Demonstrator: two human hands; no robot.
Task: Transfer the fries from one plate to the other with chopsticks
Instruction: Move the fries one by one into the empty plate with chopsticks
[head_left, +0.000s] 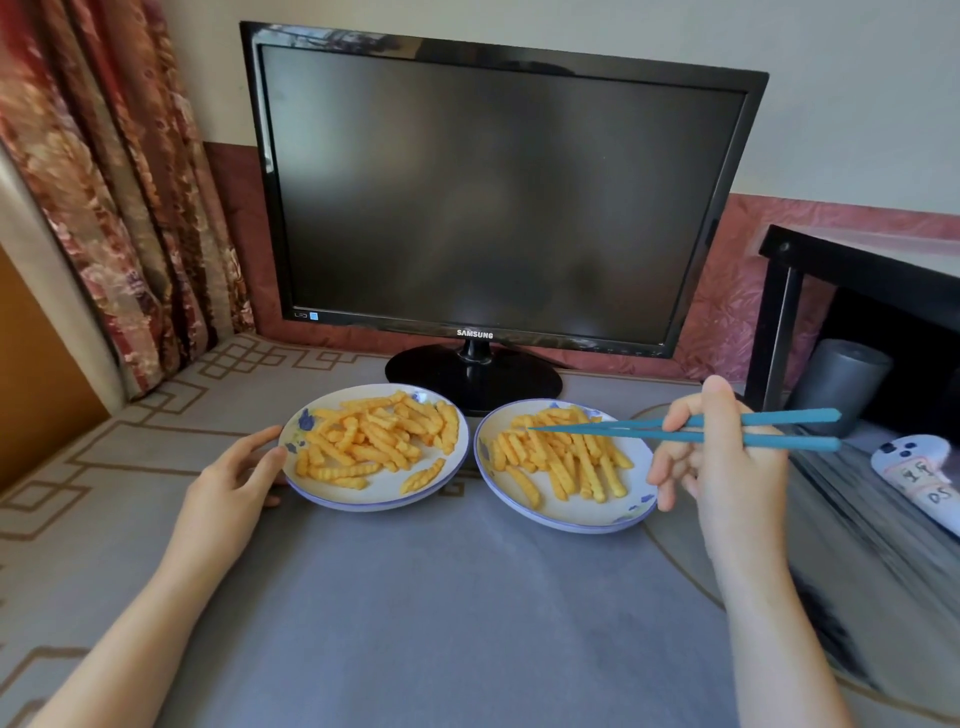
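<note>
Two white plates with blue flower rims sit side by side on the grey cloth. The left plate (363, 496) and the right plate (587, 517) each hold several crinkle-cut fries: the left pile (379, 436), the right pile (561, 457). My left hand (234, 483) holds the left plate's near-left rim, thumb on the edge. My right hand (722, 457) grips a pair of teal chopsticks (613, 431). Their tips are together over the far-left part of the right plate's fries, and I cannot tell whether they touch or pinch a fry.
A black Samsung monitor (488, 197) stands right behind the plates, its base (472, 376) close to both rims. A patterned curtain (114, 182) hangs at the left. At the right are a black shelf (852, 270), a grey cylinder (836, 384) and a white controller (914, 467).
</note>
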